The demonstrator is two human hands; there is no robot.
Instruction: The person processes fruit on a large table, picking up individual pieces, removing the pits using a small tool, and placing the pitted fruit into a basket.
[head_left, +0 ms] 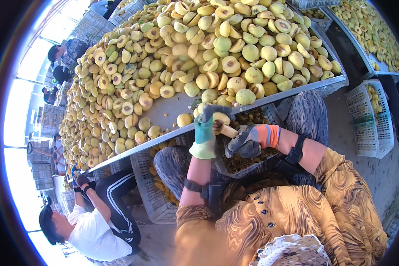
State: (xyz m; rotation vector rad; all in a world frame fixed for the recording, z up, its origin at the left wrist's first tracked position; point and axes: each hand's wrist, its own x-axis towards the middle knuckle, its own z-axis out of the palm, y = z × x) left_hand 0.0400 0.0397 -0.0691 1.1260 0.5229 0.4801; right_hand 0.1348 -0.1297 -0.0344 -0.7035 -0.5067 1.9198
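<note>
In a teal and pale-green glove with grey fingers, my left hand (204,133) grips a halved yellow peach (221,118) just past the table's near edge. The cut side with its brown hollow faces my right hand (248,141), which wears a grey and orange glove. That hand is closed on a tool with a short pale wooden handle (228,131). The tool's working end meets the peach's hollow, and its shape is hidden. Beyond both hands, a large heap of halved yellow-green peaches (186,57) covers much of the metal table (167,109).
Below my hands, a crate (270,116) holds brown scraps. A grey crate (151,188) stands left of my knees, a white crate (371,126) to the right. At left, a seated co-worker (93,228) in a white shirt works along the table's metal rim (139,148).
</note>
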